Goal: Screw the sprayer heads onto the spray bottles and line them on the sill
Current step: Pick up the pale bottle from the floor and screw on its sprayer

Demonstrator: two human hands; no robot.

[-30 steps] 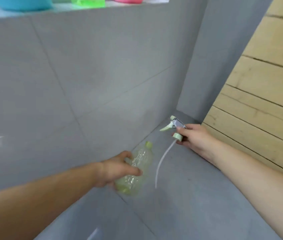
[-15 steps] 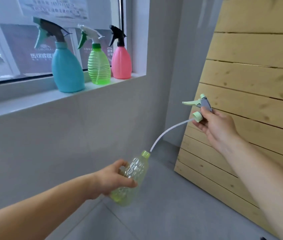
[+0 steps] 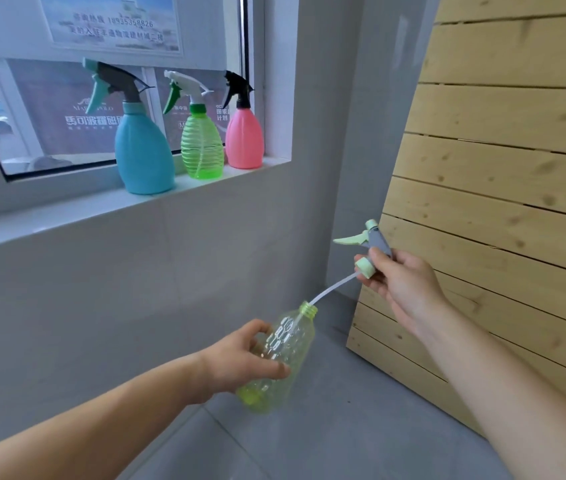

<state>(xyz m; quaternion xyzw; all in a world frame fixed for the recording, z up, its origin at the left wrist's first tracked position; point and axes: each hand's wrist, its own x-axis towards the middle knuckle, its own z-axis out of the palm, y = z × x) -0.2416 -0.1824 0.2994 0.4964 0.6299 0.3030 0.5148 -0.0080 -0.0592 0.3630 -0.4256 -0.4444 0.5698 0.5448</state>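
Observation:
My left hand (image 3: 240, 363) grips a clear yellow-green bottle (image 3: 283, 355), tilted with its open threaded neck pointing up and right. My right hand (image 3: 399, 282) holds a pale green and grey sprayer head (image 3: 366, 245) up and to the right of the bottle. Its thin white dip tube (image 3: 330, 291) slants down, and the tip has entered the bottle neck. The screw collar is well apart from the neck. On the white sill (image 3: 77, 211) stand three capped spray bottles in a row: blue (image 3: 143, 150), green (image 3: 202, 147) and pink (image 3: 243, 138).
A pale wooden slatted panel (image 3: 503, 188) leans against the grey wall on the right, close behind my right hand. Grey tiled floor (image 3: 326, 438) lies below. The window (image 3: 49, 109) with a printed notice is behind the sill; sill space left of the blue bottle is bare.
Both hands rose from the floor with the bottle and sprayer head. The view lifted to the sill. The dip tube's tip went from outside the bottle into its neck.

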